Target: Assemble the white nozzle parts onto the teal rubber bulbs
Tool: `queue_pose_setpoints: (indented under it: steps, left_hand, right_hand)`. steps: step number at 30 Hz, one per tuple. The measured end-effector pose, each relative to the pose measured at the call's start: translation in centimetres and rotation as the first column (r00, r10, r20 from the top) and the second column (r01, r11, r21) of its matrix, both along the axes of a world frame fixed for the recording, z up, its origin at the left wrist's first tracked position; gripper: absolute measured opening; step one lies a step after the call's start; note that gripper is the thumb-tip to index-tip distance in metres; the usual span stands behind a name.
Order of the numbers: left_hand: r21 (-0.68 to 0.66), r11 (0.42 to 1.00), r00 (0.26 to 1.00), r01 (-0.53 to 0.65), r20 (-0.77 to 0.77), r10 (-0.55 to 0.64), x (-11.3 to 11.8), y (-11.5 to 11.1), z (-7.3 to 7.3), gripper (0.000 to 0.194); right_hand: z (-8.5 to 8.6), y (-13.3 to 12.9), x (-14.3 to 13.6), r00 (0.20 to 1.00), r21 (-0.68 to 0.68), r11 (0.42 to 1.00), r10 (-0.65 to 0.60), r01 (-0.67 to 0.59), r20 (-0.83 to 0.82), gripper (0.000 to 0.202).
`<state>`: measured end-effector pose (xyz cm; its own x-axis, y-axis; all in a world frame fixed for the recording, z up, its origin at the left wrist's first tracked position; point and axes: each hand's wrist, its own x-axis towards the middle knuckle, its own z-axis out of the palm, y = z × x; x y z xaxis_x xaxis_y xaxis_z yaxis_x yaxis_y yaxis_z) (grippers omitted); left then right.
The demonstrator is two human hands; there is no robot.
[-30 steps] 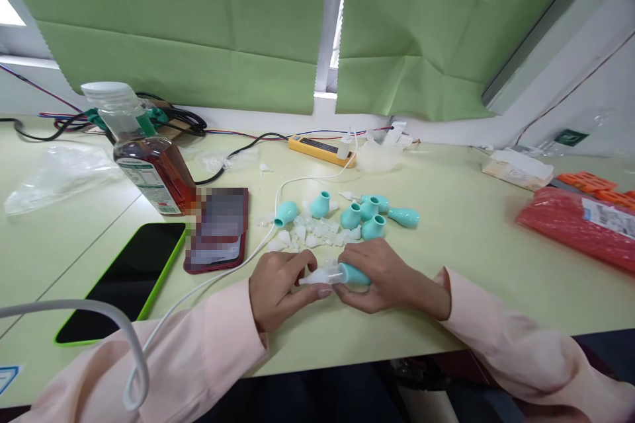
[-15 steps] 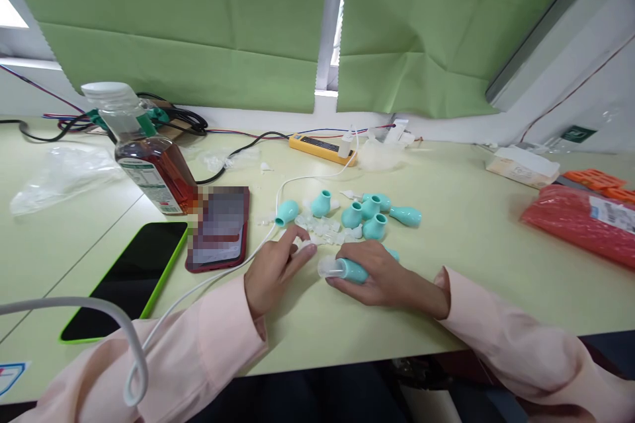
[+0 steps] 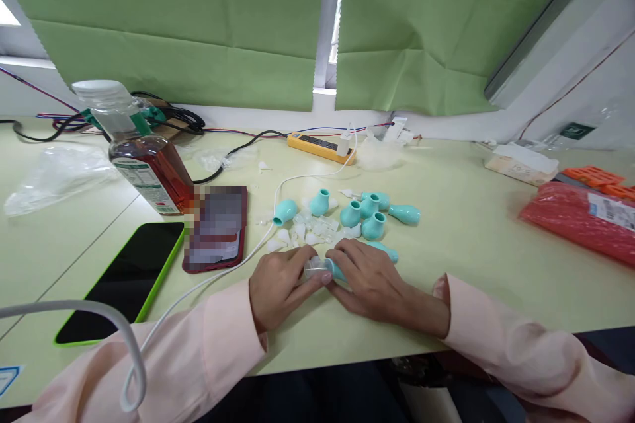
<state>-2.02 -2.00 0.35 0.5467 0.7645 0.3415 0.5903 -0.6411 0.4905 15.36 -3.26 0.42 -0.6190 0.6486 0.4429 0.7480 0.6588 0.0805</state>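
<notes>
My right hand [image 3: 370,281] is closed around a teal squeeze bulb [image 3: 336,269], held low over the table and pointing left. A clear plastic tube piece [image 3: 316,268] sits at the bulb's mouth. My left hand [image 3: 285,284] pinches that clear piece between thumb and fingers, so both hands meet at the joint. Whether a small white tip is also in the left fingers is hidden. Just beyond the hands lies a pile of clear plastic pieces [image 3: 322,228] with several white cone tips [image 3: 284,236]. More teal bulbs [image 3: 350,213] stand or lie around it; one [image 3: 381,250] lies by my right knuckles.
A red-cased phone [image 3: 218,231], a green-edged phone [image 3: 124,277] and a bottle of amber liquid [image 3: 153,168] are on the left. A white cable [image 3: 213,273] crosses beside my left hand. Behind lies a yellow power strip [image 3: 317,147]; at right, a red package [image 3: 575,221].
My left hand has moved right from the pile of pieces to the clear tube piece and closed on it. My right hand has brought the bulb slightly left.
</notes>
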Motion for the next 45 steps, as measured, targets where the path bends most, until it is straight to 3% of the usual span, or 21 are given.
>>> queue_pose_setpoints:
  steps: [3,7,8,10,12,14,19,23,29,36,41,45]
  left_hand:
    - [0.023,0.996,0.996,0.085,0.039,-0.086,0.0,-0.2,-0.1,0.024]
    - [-0.04,0.984,0.95,0.173,0.27,-0.156,0.1,-0.8,0.1,0.018]
    - [-0.073,0.98,0.934,0.186,0.323,-0.153,0.1,-0.9,0.2,0.018]
    - [-0.147,0.972,0.899,0.183,0.425,-0.105,0.2,-0.9,0.3,0.025]
    - [-0.227,0.96,0.858,0.161,0.512,-0.023,0.3,-0.8,0.3,0.032]
    - [-0.309,0.941,0.819,0.14,0.57,0.066,0.4,-0.6,0.5,0.034]
    - [-0.466,0.877,0.786,0.114,0.583,0.208,0.8,-0.3,0.5,0.023]
    - [-0.439,0.894,0.775,0.089,0.595,0.214,0.8,-0.4,0.4,0.011]
    - [-0.407,0.908,0.771,0.097,0.608,0.19,0.8,-0.5,0.5,0.009]
    - [-0.312,0.95,0.787,0.029,0.592,0.17,0.6,-0.3,0.4,0.009]
    - [-0.271,0.953,0.809,0.136,0.586,0.051,0.3,-0.4,0.8,0.014]
    - [-0.279,0.941,0.813,0.191,0.583,0.008,0.1,-0.3,0.8,0.016]
  right_hand:
    - [1.3,-0.7,-0.2,0.986,-0.144,0.985,0.073,-0.095,-0.151,0.034]
    - [2.4,-0.6,0.4,0.914,-0.371,0.89,0.11,-0.265,-0.39,0.021]
    - [2.3,-0.5,0.5,0.9,-0.375,0.885,0.101,-0.276,-0.423,0.017]
    - [1.7,-0.2,0.7,0.878,-0.289,0.928,0.074,-0.234,-0.473,0.015]
    - [0.9,-0.1,0.7,0.859,-0.149,0.98,0.038,-0.132,-0.511,0.018]
    - [0.3,-0.1,0.5,0.856,-0.064,0.997,0.005,-0.044,-0.517,0.021]
    - [-0.4,-0.2,0.0,0.906,-0.164,0.987,-0.07,0.001,-0.417,0.022]
    - [-0.1,-0.5,-0.2,0.926,-0.24,0.969,-0.032,-0.065,-0.377,0.03]
    - [1.0,-1.0,0.2,0.917,-0.371,0.918,-0.023,-0.138,-0.398,0.024]
    - [-0.2,-0.9,-0.2,0.916,-0.3,0.951,-0.06,-0.068,-0.397,0.029]
    - [1.3,-1.1,-0.2,0.918,-0.54,0.83,-0.095,-0.141,-0.385,0.019]
    - [2.1,-1.2,0.1,0.891,-0.633,0.733,-0.081,-0.25,-0.446,0.01]
